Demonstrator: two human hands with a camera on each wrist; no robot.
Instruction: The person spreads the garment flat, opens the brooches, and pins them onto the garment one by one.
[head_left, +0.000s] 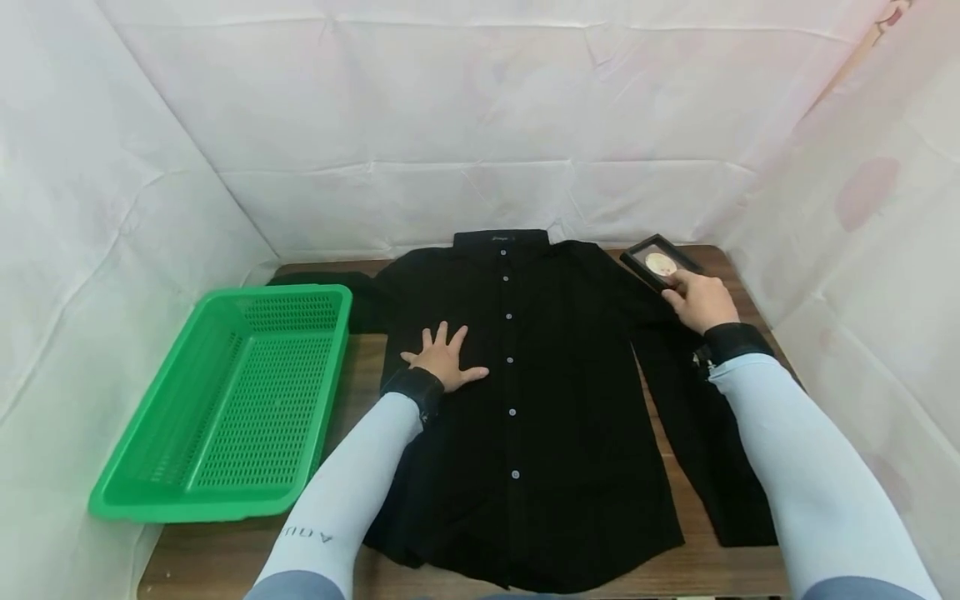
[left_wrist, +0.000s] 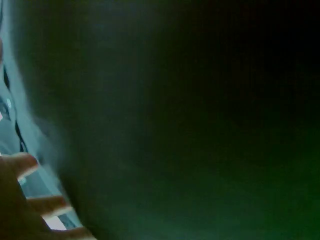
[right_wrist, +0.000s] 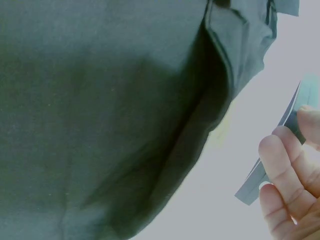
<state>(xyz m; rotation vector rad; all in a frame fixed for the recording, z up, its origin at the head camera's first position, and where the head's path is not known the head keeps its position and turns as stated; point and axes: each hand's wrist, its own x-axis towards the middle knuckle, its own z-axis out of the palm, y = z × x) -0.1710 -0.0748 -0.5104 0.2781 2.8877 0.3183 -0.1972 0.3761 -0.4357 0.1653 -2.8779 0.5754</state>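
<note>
A black button-up shirt (head_left: 570, 375) lies spread front up on the wooden table, its collar toward the back wall. With fingers spread, my left hand (head_left: 442, 362) rests on the shirt's left half, beside the row of buttons. At the back right my right hand (head_left: 703, 300) pinches the near edge of a small black frame (head_left: 636, 257) with a round, pale gold disc in it. The frame sits tilted near the shirt's shoulder. In the right wrist view, fingertips (right_wrist: 272, 150) lie along its dark edge. Dark, blurred cloth fills most of the left wrist view.
A green plastic basket (head_left: 337, 367) with slotted sides stands at the left, over part of one shirt sleeve. White sheeting (head_left: 465, 125) hangs behind the table and along both sides. Bare wood (head_left: 712, 571) shows along the front edge.
</note>
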